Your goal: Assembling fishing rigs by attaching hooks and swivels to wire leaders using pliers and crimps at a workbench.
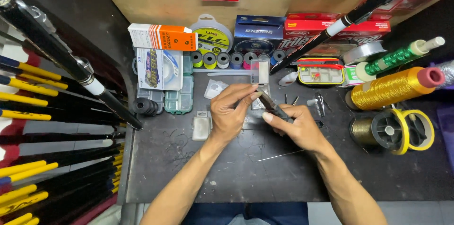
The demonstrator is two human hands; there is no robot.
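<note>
Over the middle of the dark scratched desk (236,173), both hands work on a thin dark rod piece (273,106). The right hand (298,128) clenches around its lower part, and the left hand (231,111) pinches its upper end with the fingertips. Just behind stand a small clear plastic box (260,71), a row of coloured thread spools (236,59) and a large golden thread cone (392,88); a thin metal needle (281,155) lies near the right wrist.

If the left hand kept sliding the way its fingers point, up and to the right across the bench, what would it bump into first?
The left hand would first meet the dark rod held in the right hand; its fingertips already look to be touching it. Beyond that lies a small clear plastic box, though depth is hard to judge.
</note>
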